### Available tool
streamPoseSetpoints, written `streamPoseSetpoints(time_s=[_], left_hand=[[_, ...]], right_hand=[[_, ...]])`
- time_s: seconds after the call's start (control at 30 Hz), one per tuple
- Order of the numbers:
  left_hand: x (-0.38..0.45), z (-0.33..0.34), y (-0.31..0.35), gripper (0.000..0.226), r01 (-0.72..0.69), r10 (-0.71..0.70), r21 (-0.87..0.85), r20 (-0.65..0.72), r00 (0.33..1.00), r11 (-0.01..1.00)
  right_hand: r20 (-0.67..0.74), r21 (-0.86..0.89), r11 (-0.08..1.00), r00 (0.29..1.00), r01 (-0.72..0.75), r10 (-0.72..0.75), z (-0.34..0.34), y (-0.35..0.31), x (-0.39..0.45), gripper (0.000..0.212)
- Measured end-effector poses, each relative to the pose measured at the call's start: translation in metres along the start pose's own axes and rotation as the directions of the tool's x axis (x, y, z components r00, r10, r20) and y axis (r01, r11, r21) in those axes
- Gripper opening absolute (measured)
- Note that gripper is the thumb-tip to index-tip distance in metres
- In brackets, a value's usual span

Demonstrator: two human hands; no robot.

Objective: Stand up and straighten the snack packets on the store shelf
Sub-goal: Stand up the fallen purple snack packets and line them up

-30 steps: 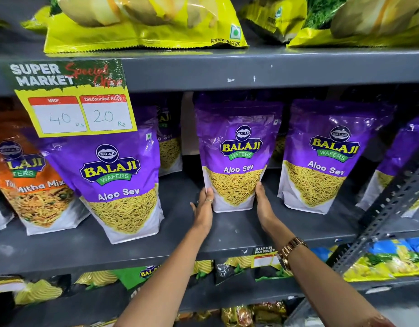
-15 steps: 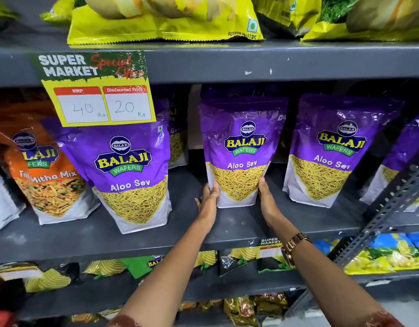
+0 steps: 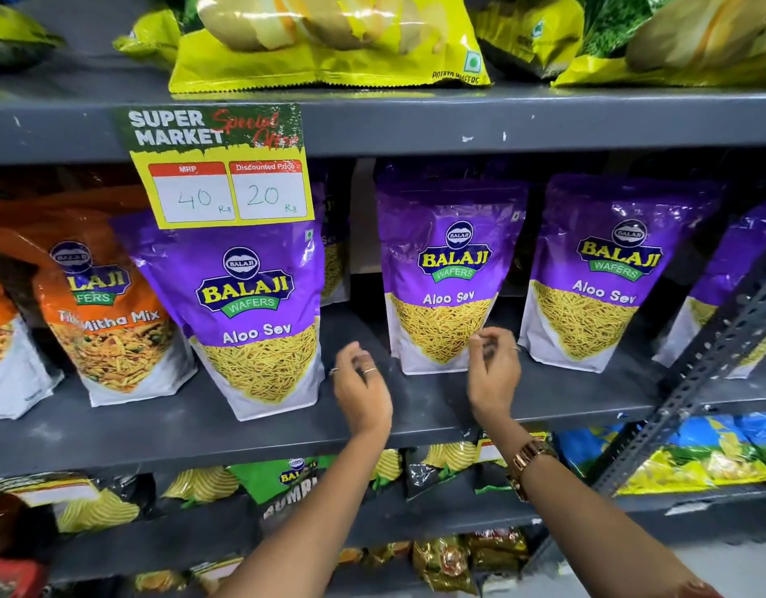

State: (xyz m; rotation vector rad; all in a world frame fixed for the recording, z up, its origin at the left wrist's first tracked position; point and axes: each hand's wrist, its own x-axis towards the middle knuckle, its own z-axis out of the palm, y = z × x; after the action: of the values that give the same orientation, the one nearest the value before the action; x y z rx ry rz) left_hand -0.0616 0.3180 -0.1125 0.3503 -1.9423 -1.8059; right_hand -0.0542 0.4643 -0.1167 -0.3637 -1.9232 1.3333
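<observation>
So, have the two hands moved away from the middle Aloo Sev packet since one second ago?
Yes. Both the left hand and the right hand have released the middle Aloo Sev packet and drawn back toward the shelf's front edge.

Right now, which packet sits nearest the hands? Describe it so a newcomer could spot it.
Find the grey middle shelf under the yellow price card. Three purple Aloo Sev packets front it; take the middle Aloo Sev packet. Only this one stands directly behind the left hand and right hand.

A yellow and green paper price tag [image 3: 219, 166] hangs from the upper grey metal shelf edge, handwritten 40 and 20. A perforated grey steel brace [image 3: 700, 381] runs diagonally at right. A rose-gold metal wristwatch [image 3: 529, 461] shows below.
</observation>
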Motion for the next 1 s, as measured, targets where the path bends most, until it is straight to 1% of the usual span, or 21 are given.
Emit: streamPoseSetpoints(time_s=[0.07, 0.1, 0.23, 0.33, 0.37, 0.43, 0.53, 0.57, 0.63, 0.7, 0.73, 0.77, 0.87, 0.9, 1.0], left_hand=[[0.001, -0.018, 0.004, 0.025, -0.092, 0.093, 0.021, -0.110, 0.990, 0.996], [0.003, -0.028, 0.005, 0.024, -0.117, 0.121, 0.035, -0.152, 0.981, 0.993], [0.019, -0.069, 0.007, 0.025, -0.160, 0.178, 0.086, -0.285, 0.942, 0.983], [0.034, -0.094, 0.008, 0.022, -0.169, 0.178, 0.057, -0.299, 0.938, 0.984], [0.039, -0.100, 0.007, 0.025, -0.142, 0.153, 0.059, -0.288, 0.945, 0.988], [0.047, -0.111, 0.001, 0.044, -0.092, 0.112, 0.088, -0.254, 0.961, 0.992], [0.056, -0.129, -0.009, 0.096, -0.006, 0.022, 0.091, -0.181, 0.983, 0.996], [0.058, -0.136, -0.012, 0.108, 0.027, -0.019, 0.066, -0.117, 0.993, 0.997], [0.064, -0.143, -0.017, 0.118, 0.056, -0.058, 0.041, 0.058, 0.997, 0.998], [0.073, -0.146, -0.020, 0.128, 0.059, -0.067, 0.053, 0.162, 0.985, 0.997], [0.077, -0.146, -0.021, 0.127, 0.069, -0.079, 0.058, 0.188, 0.979, 0.996], [0.080, -0.145, -0.021, 0.120, 0.075, -0.086, 0.063, 0.214, 0.973, 0.995], [0.088, -0.137, -0.022, 0.079, 0.078, -0.099, 0.086, 0.269, 0.958, 0.993], [0.090, -0.134, -0.024, 0.074, 0.081, -0.104, 0.095, 0.276, 0.956, 0.992], [0.094, -0.124, -0.024, 0.074, 0.092, -0.115, 0.095, 0.284, 0.952, 0.991]], right_hand=[[0.072, -0.018, 0.992, 0.990, 0.125, -0.123, 0.007, -0.011, -0.008, 0.013], [0.107, -0.023, 0.987, 0.982, 0.158, -0.155, 0.011, -0.016, -0.012, 0.011], [0.234, 0.007, 0.983, 0.955, 0.184, -0.180, 0.033, -0.032, -0.030, 0.007], [0.348, 0.033, 0.982, 0.919, 0.185, -0.185, 0.052, -0.040, -0.041, 0.007], [0.391, 0.024, 0.985, 0.906, 0.169, -0.165, 0.059, -0.042, -0.044, 0.010], [0.495, -0.019, 0.994, 0.865, 0.107, -0.084, 0.073, -0.044, -0.051, 0.024], [0.674, -0.052, 0.998, 0.739, 0.025, 0.017, 0.096, -0.045, -0.062, 0.050], [0.716, -0.049, 0.999, 0.697, 0.010, 0.028, 0.103, -0.045, -0.065, 0.058], [0.765, -0.044, 0.999, 0.642, -0.009, 0.039, 0.114, -0.047, -0.070, 0.067], [0.776, -0.020, 1.000, 0.630, -0.002, 0.017, 0.121, -0.048, -0.073, 0.063], [0.768, 0.000, 1.000, 0.640, -0.003, 0.002, 0.123, -0.048, -0.074, 0.058], [0.755, 0.020, 1.000, 0.656, -0.018, -0.003, 0.124, -0.048, -0.074, 0.053], [0.715, 0.041, 0.994, 0.698, -0.102, 0.042, 0.125, -0.045, -0.072, 0.046], [0.705, 0.026, 0.993, 0.706, -0.114, 0.063, 0.124, -0.043, -0.070, 0.047], [0.685, 0.011, 0.993, 0.724, -0.121, 0.081, 0.123, -0.040, -0.065, 0.050]])
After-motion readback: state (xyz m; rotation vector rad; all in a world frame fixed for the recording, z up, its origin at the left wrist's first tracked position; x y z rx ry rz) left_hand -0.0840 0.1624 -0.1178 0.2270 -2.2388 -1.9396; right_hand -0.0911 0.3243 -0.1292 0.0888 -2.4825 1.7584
